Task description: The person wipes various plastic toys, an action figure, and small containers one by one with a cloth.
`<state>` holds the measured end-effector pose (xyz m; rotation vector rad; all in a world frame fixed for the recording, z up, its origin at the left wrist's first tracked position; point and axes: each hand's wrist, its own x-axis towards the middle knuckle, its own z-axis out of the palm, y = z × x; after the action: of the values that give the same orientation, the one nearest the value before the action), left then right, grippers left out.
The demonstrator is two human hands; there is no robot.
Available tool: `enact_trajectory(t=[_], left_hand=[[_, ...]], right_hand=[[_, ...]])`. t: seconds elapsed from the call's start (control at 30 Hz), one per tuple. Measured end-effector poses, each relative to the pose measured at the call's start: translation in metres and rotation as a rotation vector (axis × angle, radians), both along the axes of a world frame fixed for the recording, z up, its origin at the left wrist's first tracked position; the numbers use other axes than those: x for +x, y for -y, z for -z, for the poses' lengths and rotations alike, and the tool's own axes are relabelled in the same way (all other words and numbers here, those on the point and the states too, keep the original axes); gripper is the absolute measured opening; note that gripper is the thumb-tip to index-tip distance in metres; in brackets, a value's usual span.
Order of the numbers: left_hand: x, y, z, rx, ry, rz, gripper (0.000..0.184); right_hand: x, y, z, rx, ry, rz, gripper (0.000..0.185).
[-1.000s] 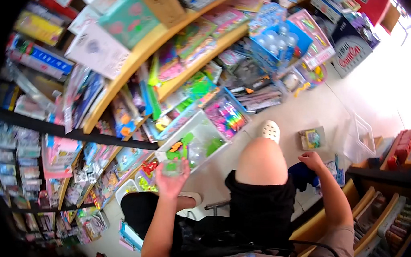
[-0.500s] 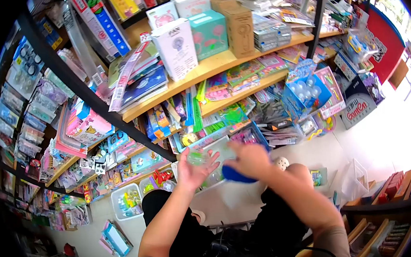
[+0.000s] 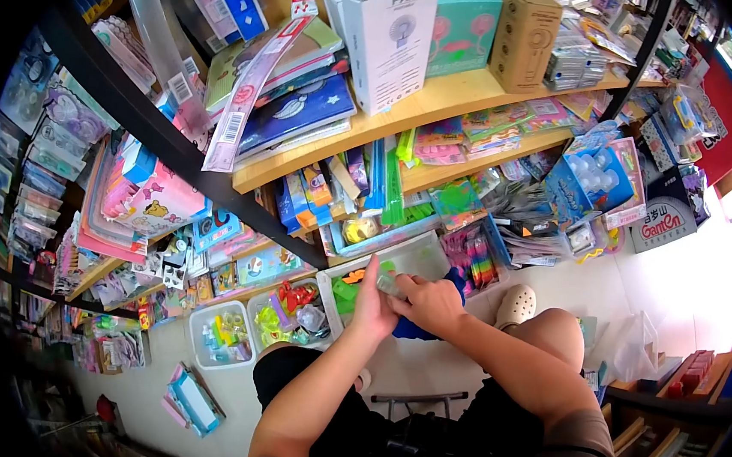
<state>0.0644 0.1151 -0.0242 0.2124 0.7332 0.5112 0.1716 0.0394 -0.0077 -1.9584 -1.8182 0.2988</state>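
Both hands meet in front of a white bin [image 3: 415, 254] holding green and orange items. My left hand [image 3: 373, 305] is wrapped against a small clear, pale green item [image 3: 390, 284]. My right hand [image 3: 430, 304] presses on that item from the right, its fingers closed. A dark blue cloth [image 3: 414, 328] hangs beneath my right hand, bunched against its palm side. The item's far end is hidden between the fingers.
Shelves with a fan box [image 3: 386, 45] and notebooks rise ahead. Small bins [image 3: 222, 335] sit on the floor at left, beside a light blue box [image 3: 195, 404]. A blue display box [image 3: 595, 182] stands at right. A stool bar [image 3: 419, 398] shows between the knees.
My right hand has come from the right with the blue cloth and now meets my left hand at the clear item. My left hand has closed in. The view has shifted toward the shelves.
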Motion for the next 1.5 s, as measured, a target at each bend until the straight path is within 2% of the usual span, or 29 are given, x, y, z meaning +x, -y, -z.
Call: enact_trajectory(t=[0.33, 0.4, 0.5, 0.7, 0.8, 0.93, 1.1, 1.13, 1.2, 1.3, 1.33, 1.4, 1.5], left_hand=[[-0.008, -0.007, 0.005, 0.041, -0.126, 0.053, 0.051], [-0.01, -0.011, 0.012, 0.117, -0.139, 0.055, 0.048], [-0.015, -0.013, 0.01, 0.151, -0.119, 0.013, 0.045], [-0.015, -0.013, -0.013, 0.125, -0.026, 0.0, 0.045], [-0.014, -0.014, -0.014, 0.129, 0.02, -0.013, 0.047], [-0.011, -0.013, -0.019, 0.142, 0.106, 0.002, 0.046], [-0.012, -0.014, -0.005, 0.288, -0.045, -0.025, 0.037], [-0.013, -0.016, -0.005, 0.315, -0.085, -0.017, 0.035], [-0.015, -0.025, -0.004, 0.315, 0.006, -0.067, 0.037], [-0.016, -0.031, -0.01, 0.322, 0.085, -0.109, 0.041], [-0.016, -0.03, -0.014, 0.323, 0.102, -0.115, 0.043], [-0.015, -0.026, -0.019, 0.344, 0.08, -0.121, 0.045], [-0.014, -0.023, -0.015, 0.35, 0.124, -0.093, 0.042]], right_hand=[[0.0, -0.01, 0.016, 0.036, 0.047, -0.019, 0.036], [0.0, -0.011, 0.014, 0.032, 0.054, -0.013, 0.037], [0.001, -0.012, 0.012, 0.068, -0.043, 0.021, 0.032], [0.009, -0.007, -0.014, 0.047, -0.195, -0.017, 0.041], [0.009, -0.007, -0.006, 0.18, -0.214, -0.029, 0.043], [0.012, -0.008, -0.008, 0.222, -0.14, -0.018, 0.039], [0.013, -0.011, -0.006, 0.279, -0.079, -0.038, 0.041], [0.013, -0.011, -0.009, 0.23, -0.141, -0.017, 0.039], [0.017, -0.011, -0.018, 0.135, -0.264, 0.023, 0.036], [0.038, -0.023, 0.016, 0.037, -0.42, 0.344, 0.036], [0.045, -0.025, -0.006, -0.029, -0.506, 0.48, 0.026], [0.064, -0.032, -0.004, 0.021, -0.875, 0.564, 0.025], [0.061, -0.029, -0.021, 0.254, -1.369, 0.555, 0.028]])
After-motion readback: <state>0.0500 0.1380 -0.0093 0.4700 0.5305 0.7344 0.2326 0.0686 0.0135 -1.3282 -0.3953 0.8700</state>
